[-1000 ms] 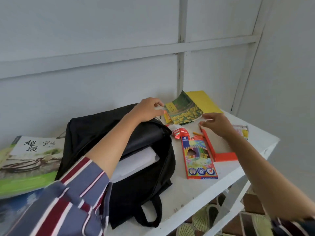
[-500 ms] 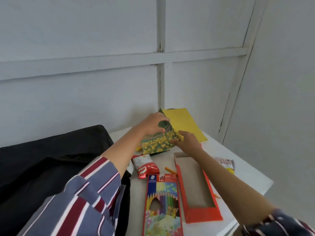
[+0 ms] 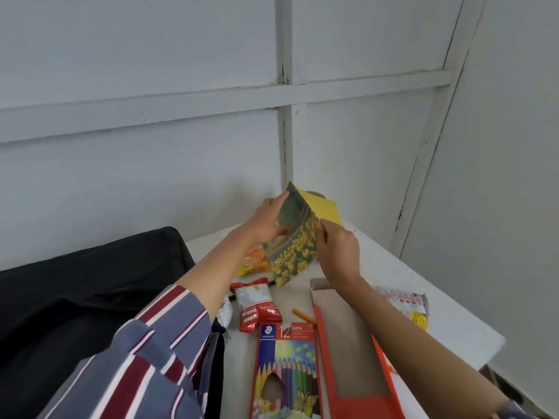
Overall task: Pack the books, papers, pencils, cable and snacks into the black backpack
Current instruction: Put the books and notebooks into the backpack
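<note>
My left hand (image 3: 267,223) and my right hand (image 3: 338,251) both hold a thin book with yellow flowers on its cover (image 3: 293,246), tilted up off the white table (image 3: 390,267). A yellow sheet (image 3: 323,207) stands right behind it. The black backpack (image 3: 90,297) lies at the left. A coloured pencil box (image 3: 286,373) lies near me, beside an open orange box (image 3: 351,352). A red snack packet (image 3: 255,303) and a yellow-orange snack packet (image 3: 251,263) lie under the book's near side. A loose orange pencil (image 3: 302,316) rests by the boxes.
A pink and yellow snack wrapper (image 3: 406,303) lies near the table's right edge. White panelled walls close the corner behind the table. My striped sleeve (image 3: 145,358) covers part of the backpack.
The view has swung right and closer. Both hands have lifted the flower book from lying flat to a steep tilt, and the yellow-orange packet beneath it now shows.
</note>
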The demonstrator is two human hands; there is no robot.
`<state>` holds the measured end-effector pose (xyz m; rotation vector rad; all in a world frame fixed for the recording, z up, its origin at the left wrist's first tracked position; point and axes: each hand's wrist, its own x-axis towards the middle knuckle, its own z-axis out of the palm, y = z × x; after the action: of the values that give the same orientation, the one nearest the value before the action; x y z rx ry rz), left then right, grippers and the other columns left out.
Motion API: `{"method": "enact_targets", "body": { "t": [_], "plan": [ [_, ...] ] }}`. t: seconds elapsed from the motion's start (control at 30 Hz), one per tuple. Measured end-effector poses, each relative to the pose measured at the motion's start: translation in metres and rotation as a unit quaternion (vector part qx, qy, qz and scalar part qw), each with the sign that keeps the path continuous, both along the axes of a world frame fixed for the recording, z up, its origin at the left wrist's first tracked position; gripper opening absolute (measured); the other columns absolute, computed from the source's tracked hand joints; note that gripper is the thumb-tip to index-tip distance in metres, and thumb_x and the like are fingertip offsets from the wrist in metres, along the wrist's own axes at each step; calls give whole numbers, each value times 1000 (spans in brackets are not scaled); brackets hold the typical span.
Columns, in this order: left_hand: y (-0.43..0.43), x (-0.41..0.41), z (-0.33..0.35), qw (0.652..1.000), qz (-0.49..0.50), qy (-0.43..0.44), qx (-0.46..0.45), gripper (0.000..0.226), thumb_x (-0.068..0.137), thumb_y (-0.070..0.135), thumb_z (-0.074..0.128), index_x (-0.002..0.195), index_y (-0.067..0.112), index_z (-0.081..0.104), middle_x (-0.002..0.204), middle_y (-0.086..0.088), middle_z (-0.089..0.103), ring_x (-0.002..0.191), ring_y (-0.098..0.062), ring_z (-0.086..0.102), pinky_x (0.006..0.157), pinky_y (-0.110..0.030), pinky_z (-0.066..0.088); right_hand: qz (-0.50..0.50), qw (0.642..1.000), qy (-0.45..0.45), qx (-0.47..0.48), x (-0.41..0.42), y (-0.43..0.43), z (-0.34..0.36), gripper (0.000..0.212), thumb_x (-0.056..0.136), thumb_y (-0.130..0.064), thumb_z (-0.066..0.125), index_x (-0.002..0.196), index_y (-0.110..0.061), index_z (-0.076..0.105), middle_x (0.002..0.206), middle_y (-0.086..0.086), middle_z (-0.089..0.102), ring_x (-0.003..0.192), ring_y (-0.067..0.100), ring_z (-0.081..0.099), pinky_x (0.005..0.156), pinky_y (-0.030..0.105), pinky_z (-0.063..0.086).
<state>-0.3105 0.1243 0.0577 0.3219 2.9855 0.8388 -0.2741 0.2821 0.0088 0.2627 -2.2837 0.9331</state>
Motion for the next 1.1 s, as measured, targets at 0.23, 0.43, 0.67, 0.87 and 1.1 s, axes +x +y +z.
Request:
{"method": "enact_targets", "body": {
  "t": [0.23, 0.43, 0.67, 0.87, 1.1],
  "plan": [
    [-2, 7, -4, 1000, 13, 9, 27, 88, 86, 15, 65, 149, 25, 5, 151, -15, 18, 138, -32, 25, 110, -40, 26, 9, 991, 134, 12, 1, 1, 7, 32, 93, -17, 40, 70, -1, 56, 55, 5, 51, 43, 16, 36, 38, 18, 21],
    [-4, 6, -6, 999, 29, 11, 28, 89, 85, 21, 66, 150, 24, 5, 154, -11, 14, 139, -32, 24, 111, -41, 26, 9, 983, 179, 41, -1, 2, 11, 30, 93, -16, 43, 84, 3, 65, 71, 11, 65, 44, 24, 55, 36, 28, 44],
    [-7, 6, 6, 991, 40, 46, 115, 95, 85, 21, 66, 149, 28, -4, 154, -14, 15, 138, -32, 28, 109, -42, 33, 20, 979, 204, -9, 1, 14, 53, 29, 95, -15, 42, 87, 4, 64, 78, 14, 66, 56, 23, 58, 44, 29, 47],
    [-10, 9, 28, 946, 43, 127, 294, 80, 85, 17, 65, 142, 19, 10, 152, -9, 13, 139, -28, 21, 113, -43, 27, 55, 976, 118, -174, 15, 32, 116, 21, 96, -11, 49, 105, 0, 64, 74, -5, 57, 56, 2, 43, 51, 7, 38],
    [-25, 43, 62, 918, 44, 162, 359, 37, 88, 15, 62, 102, 35, 34, 141, -5, 33, 125, -23, 41, 83, -30, 54, 161, 932, 62, -319, 16, 47, 143, 18, 93, -9, 55, 87, -24, 62, 81, -14, 62, 67, -1, 55, 65, 21, 48]
  ]
}}
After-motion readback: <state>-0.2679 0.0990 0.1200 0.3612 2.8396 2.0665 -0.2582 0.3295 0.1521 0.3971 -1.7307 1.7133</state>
